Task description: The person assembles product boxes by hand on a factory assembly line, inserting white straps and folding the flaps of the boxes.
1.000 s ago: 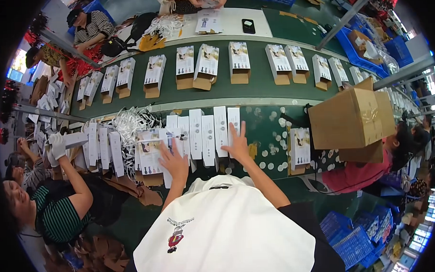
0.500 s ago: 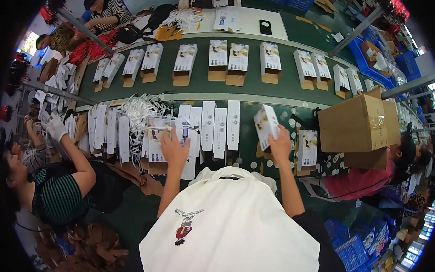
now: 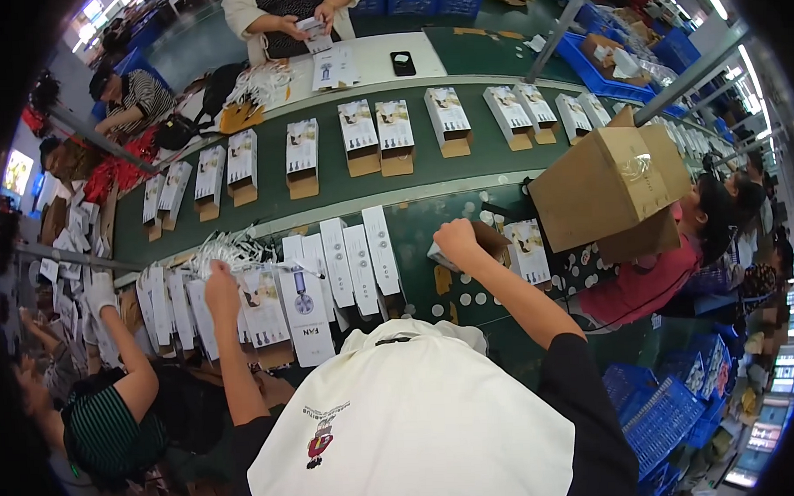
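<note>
My right hand [image 3: 458, 240] grips a small carton [image 3: 444, 258] whose open end with brown flaps [image 3: 491, 239] faces right. The hand covers most of that carton. My left hand [image 3: 223, 293] is raised at the near edge of a tangled pile of white cords [image 3: 226, 249]. Its fingers are drawn together, and what they hold, if anything, is too small to make out. Beside it lies a picture-printed carton [image 3: 264, 310] with a brown open end. A white box [image 3: 310, 325] with a printed fan comes after it, then several narrow white boxes [image 3: 359, 267] in a row.
Open printed cartons [image 3: 303, 151] line the green belt [image 3: 268, 196] beyond. A large brown cardboard box [image 3: 587, 184] stands at the right, near a co-worker in pink [image 3: 647, 283]. Another printed carton [image 3: 528, 250] stands beside it. At the left works a person in a striped top [image 3: 115, 424].
My left hand has gone left from the printed boxes to the cord pile. My right hand has turned its carton, so the open end now points right. The view has swung right.
</note>
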{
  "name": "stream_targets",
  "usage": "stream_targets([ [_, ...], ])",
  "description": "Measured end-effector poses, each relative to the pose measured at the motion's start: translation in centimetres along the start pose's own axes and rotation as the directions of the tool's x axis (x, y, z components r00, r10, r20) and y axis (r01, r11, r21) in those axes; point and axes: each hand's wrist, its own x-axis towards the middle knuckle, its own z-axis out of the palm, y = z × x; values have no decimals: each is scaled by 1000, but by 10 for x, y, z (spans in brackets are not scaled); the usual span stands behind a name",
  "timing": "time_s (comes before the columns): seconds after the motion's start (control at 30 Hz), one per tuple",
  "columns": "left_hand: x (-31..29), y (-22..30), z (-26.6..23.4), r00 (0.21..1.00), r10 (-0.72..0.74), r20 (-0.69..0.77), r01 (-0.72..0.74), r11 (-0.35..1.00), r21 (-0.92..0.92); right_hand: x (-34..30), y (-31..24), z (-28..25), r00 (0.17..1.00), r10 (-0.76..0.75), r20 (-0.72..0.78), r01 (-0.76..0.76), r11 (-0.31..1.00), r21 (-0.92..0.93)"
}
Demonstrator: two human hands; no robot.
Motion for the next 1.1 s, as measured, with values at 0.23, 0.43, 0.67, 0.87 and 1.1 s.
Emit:
stream_targets([
  [0.23,35,64,-186,887,-138,-440,-314,516,-797,20,-39,13,996,-52,-71,44,993,-107],
  [0.43,72,133,-277,844,39,-535,-533,159,-831,19,-115,-127,764,-200,-613,547,705,451],
  [0.67,74,234,-263,924,70,-376,-362,-156,-919,-28,-109,-270,767,-286,-574,527,-230,818],
  [0.87,95,194,-155,967,184,-178,-196,89,-977,-78,16,-281,706,29,-708,673,-341,657],
  [1.1,28,267,-60,789,589,-173,-268,77,-960,-80,22,-275,640,242,-729,754,-17,656],
])
